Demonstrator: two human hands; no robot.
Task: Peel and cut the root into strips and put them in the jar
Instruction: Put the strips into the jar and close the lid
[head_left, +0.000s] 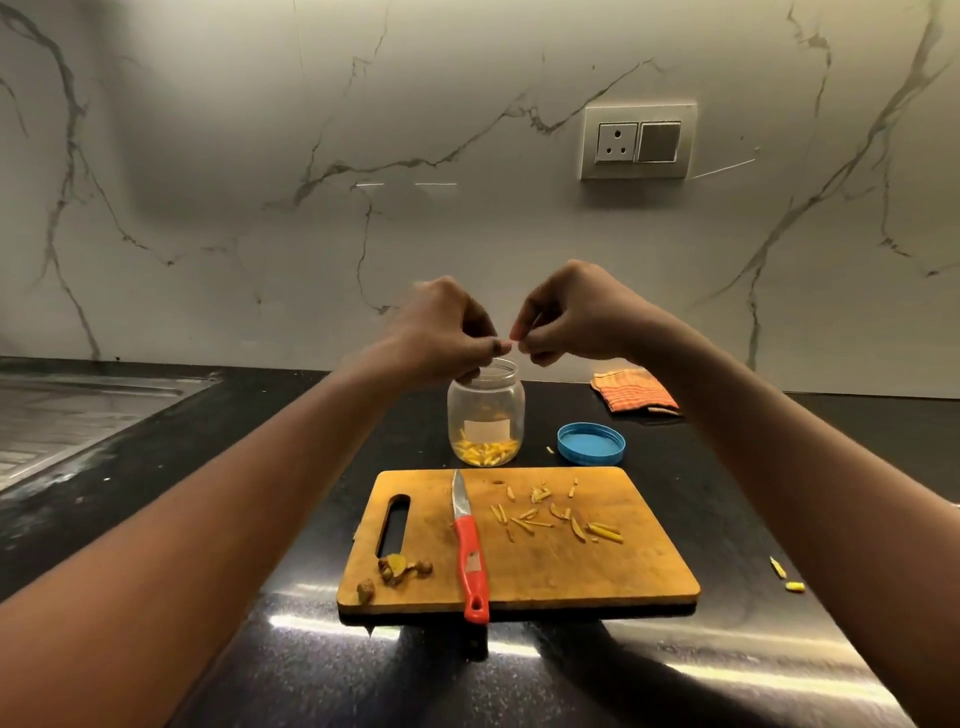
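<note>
**Q:** Is any writing shown?
**A:** None is legible. The label (487, 429) on the jar (485, 410) is blank.

**Q:** What is hard to make out?
**A:** The sink (78, 415) is cut off at left. The left hand (441, 332) and right hand (571, 317) are held fingertip to fingertip above the jar mouth, fingers curled. Whether anything is pinched cannot be told.

**Q:** What is counted?
**A:** One board (545, 577) is seen, with peel scraps (395, 569) at its left, one knife (470, 551) laid on it and loose strips (556, 517) at its right. More strips are heaped, uncountable, in the jar. One lid (591, 443) and one cloth (635, 392) are placed rightward.
</note>
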